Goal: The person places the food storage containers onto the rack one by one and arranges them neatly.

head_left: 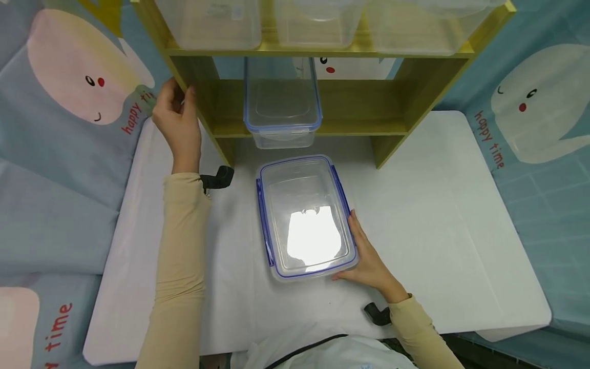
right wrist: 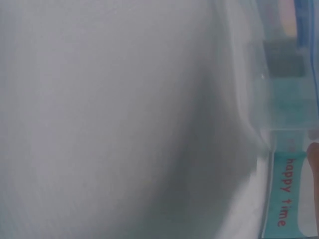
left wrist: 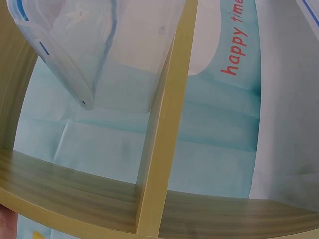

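A clear plastic food container (head_left: 301, 205) with a blue-rimmed lid and blue side clips is in front of the shelf, slightly turned. My right hand (head_left: 369, 264) grips its near right corner, fingers along the right side and thumb at the near edge. In the right wrist view the container's clear wall (right wrist: 284, 94) fills the right edge, with a bit of a finger (right wrist: 314, 157) below. My left hand (head_left: 178, 118) grips the left side panel of the wooden shelf (head_left: 359, 110). In the left wrist view only a sliver of that hand (left wrist: 7, 221) shows.
A second blue-rimmed container (head_left: 283, 102) stands on the lower shelf board, its front jutting past the edge. Several clear bins (head_left: 315, 25) fill the upper level. The shelf stands on a white table (head_left: 442, 230), with printed blue cloth (head_left: 544, 205) around it.
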Demonstrator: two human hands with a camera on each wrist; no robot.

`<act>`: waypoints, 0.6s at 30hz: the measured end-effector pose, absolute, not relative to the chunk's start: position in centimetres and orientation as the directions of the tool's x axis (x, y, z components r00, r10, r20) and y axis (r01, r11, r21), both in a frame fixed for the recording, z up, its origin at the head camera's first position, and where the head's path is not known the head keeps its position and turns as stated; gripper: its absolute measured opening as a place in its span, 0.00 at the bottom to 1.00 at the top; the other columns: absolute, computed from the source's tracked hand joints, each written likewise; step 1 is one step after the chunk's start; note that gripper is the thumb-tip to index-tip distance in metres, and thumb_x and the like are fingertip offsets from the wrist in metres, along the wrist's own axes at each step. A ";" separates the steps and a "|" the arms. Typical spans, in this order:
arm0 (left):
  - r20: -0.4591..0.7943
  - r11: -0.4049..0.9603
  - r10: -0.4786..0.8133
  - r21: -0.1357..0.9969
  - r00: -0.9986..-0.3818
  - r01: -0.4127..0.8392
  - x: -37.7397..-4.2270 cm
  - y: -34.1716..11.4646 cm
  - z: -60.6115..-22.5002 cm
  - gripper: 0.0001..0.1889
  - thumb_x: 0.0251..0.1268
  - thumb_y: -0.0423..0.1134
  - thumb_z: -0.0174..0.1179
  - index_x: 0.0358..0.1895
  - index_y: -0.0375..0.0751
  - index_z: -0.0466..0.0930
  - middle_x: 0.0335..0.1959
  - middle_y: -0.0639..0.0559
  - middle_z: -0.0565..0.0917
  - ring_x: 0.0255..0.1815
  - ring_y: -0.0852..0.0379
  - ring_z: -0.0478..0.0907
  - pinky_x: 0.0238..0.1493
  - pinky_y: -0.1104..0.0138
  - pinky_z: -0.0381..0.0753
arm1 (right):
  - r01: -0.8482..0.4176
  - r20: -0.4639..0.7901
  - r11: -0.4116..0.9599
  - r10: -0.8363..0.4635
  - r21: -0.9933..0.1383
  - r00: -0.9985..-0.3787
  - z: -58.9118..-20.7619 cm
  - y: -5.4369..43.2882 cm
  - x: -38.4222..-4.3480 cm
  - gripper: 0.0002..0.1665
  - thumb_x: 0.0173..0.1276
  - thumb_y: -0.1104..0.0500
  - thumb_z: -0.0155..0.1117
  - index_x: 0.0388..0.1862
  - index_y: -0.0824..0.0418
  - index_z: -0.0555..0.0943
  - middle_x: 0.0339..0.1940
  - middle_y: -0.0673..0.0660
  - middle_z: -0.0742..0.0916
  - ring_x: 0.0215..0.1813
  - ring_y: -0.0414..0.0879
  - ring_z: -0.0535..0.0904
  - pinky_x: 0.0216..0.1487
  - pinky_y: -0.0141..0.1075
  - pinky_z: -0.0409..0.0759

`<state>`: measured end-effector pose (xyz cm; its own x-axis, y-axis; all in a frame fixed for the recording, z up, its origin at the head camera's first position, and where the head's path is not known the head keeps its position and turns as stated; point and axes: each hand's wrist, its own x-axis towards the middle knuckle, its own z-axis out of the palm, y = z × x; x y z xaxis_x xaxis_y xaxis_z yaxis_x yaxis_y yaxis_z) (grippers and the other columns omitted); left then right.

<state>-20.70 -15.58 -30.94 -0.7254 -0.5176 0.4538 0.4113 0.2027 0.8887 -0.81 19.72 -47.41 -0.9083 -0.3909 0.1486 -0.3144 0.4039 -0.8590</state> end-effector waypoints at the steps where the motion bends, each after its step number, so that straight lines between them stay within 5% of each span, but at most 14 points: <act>1: 0.439 0.187 -0.525 0.895 -0.729 0.405 -20.7 -15.6 -31.0 0.09 0.62 0.30 0.61 0.44 0.35 0.83 0.41 0.46 0.83 0.42 0.58 0.80 0.49 0.70 0.78 | -0.318 0.152 0.399 -0.395 -0.860 -0.906 -46.8 19.6 -0.7 0.83 0.25 0.63 0.86 0.76 0.66 0.41 0.76 0.65 0.44 0.76 0.52 0.38 0.72 0.43 0.43; 4: 0.438 0.185 -0.525 0.896 -0.730 0.405 -20.8 -15.6 -31.0 0.09 0.62 0.30 0.61 0.44 0.35 0.83 0.41 0.45 0.82 0.43 0.58 0.80 0.50 0.70 0.78 | -0.355 0.188 0.384 -0.408 -0.852 -0.894 -45.1 19.0 -0.5 0.75 0.37 0.53 0.83 0.72 0.75 0.42 0.74 0.73 0.46 0.76 0.48 0.38 0.70 0.30 0.41; 9: 0.437 0.182 -0.523 0.896 -0.731 0.406 -20.6 -15.5 -30.7 0.08 0.62 0.29 0.60 0.44 0.34 0.82 0.42 0.45 0.82 0.43 0.57 0.80 0.51 0.69 0.78 | -0.380 0.236 0.347 -0.390 -0.857 -0.890 -45.3 18.8 -0.5 0.73 0.35 0.64 0.84 0.70 0.78 0.43 0.71 0.78 0.48 0.75 0.43 0.41 0.69 0.25 0.43; 11: 0.436 0.184 -0.524 0.896 -0.731 0.403 -20.6 -15.5 -30.8 0.08 0.62 0.29 0.60 0.44 0.34 0.82 0.42 0.45 0.82 0.43 0.57 0.80 0.50 0.69 0.78 | -0.319 0.190 0.340 -0.362 -0.884 -0.913 -46.3 19.0 -0.5 0.78 0.28 0.72 0.82 0.73 0.73 0.41 0.73 0.73 0.48 0.75 0.46 0.42 0.71 0.29 0.45; 18: 0.456 0.201 -0.516 0.887 -0.725 0.415 -21.0 -15.8 -31.2 0.08 0.62 0.30 0.61 0.44 0.35 0.83 0.40 0.46 0.83 0.41 0.58 0.80 0.48 0.70 0.78 | -0.070 -0.029 0.348 -0.271 -0.935 -0.962 -49.0 19.3 -0.3 0.86 0.30 0.65 0.85 0.76 0.59 0.31 0.77 0.61 0.46 0.74 0.61 0.45 0.69 0.59 0.48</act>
